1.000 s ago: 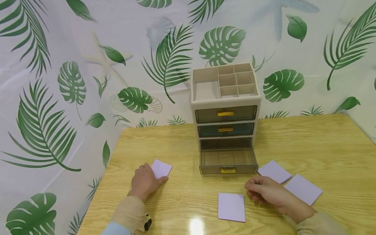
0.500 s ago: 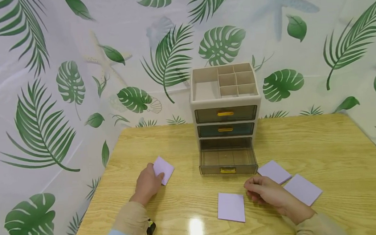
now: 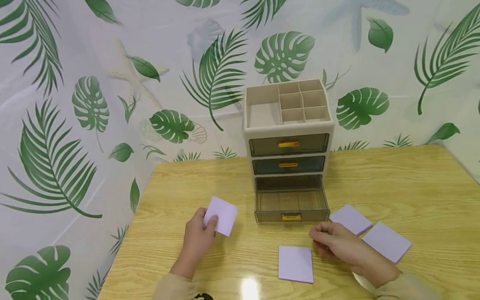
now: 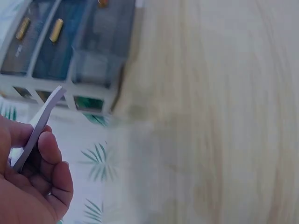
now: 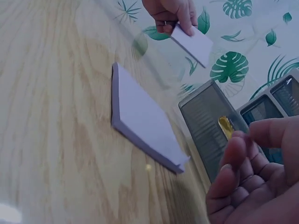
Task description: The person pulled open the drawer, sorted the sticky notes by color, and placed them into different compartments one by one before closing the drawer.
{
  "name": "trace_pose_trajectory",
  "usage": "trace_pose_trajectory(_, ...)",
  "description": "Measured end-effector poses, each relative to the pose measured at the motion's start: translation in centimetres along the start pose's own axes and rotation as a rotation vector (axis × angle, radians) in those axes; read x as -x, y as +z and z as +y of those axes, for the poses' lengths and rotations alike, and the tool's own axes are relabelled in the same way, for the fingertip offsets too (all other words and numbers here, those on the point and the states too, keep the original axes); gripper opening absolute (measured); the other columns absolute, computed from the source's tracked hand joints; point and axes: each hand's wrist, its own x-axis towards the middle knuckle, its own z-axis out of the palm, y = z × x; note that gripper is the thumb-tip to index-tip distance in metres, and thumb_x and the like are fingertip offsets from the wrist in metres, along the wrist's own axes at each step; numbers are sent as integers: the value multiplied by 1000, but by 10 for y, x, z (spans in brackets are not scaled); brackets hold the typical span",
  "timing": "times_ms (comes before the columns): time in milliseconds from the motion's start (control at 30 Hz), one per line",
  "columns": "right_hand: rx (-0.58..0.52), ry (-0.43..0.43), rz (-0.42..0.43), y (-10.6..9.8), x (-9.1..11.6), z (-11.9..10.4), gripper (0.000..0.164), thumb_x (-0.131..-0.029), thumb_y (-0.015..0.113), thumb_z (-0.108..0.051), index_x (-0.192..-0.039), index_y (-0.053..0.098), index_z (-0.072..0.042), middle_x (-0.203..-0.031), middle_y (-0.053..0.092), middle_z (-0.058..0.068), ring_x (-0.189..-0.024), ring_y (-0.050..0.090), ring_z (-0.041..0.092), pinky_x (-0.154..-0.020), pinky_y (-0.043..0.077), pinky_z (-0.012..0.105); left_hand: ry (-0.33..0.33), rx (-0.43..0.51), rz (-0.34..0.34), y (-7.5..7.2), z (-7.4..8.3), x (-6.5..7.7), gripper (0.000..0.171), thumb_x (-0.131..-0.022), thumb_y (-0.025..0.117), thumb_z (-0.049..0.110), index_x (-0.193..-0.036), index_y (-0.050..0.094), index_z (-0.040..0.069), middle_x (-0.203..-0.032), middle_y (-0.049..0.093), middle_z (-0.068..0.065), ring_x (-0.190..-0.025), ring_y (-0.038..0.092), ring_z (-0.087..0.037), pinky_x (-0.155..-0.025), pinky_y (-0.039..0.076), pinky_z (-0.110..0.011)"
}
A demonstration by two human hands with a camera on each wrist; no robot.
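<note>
My left hand pinches a light purple sticky note pad between thumb and fingers, raised above the table. In the left wrist view the pad shows edge-on and slightly bent. My right hand hangs loosely curled over the table with nothing in it, its thumb close to the index finger. Just left of it lies another purple pad, which the right wrist view shows as a thick pad. Two more pads, one behind and one beside the right hand, lie on the right.
A beige desktop organizer stands at the back, with compartments on top. Its bottom drawer is pulled out and holds nothing visible; the upper two drawers are closed. A leaf-patterned cloth hangs behind the wooden table.
My left hand has picked the pad up off the table and moved right with it toward the drawer. The right hand has barely moved; the other pads lie where they were.
</note>
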Motion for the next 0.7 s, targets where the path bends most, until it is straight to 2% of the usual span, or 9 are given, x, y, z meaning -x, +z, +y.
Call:
trace_pose_trajectory(200,-34,-100,74,14,-2,-16,38,-97,53,-32,-103,49,5,-84,53,9,-69,48,15,-63,45,28,27,166,-32,14,32,12,20,-96,55,18,-107,53,2,-83,59,-11,-62,57,-19,-53,49,-29)
trace_pose_trajectory(400,-24,-166,74,31,-6,-29,35,-97,54,-32,-102,52,3,-84,57,12,-69,52,18,-63,49,32,-46,386,-48,36,60,21,20,-93,60,16,-105,55,1,-82,62,-11,-61,56,-20,-53,44,-27)
trace_pose_trajectory(500,-10,-195,82,39,-8,-33,35,-97,54,-30,-105,51,4,-88,61,17,-73,58,23,-64,52,33,-84,495,-84,46,73,26,19,-92,61,10,-106,54,0,-81,65,-12,-60,57,-21,-56,47,-28)
trace_pose_trajectory(633,0,-234,110,50,-11,-39,34,-96,57,-27,-110,50,3,-92,61,22,-77,61,28,-65,53,33,-101,567,-141,53,94,37,18,-91,60,4,-105,52,-2,-82,66,-15,-63,61,-26,-65,53,-33)
trace_pose_trajectory(700,-7,-253,129,54,-13,-41,34,-94,59,-24,-111,50,4,-90,61,22,-76,62,27,-65,54,33,-81,580,-158,55,102,42,18,-90,60,3,-104,51,-3,-83,66,-17,-67,63,-30,-68,55,-36)
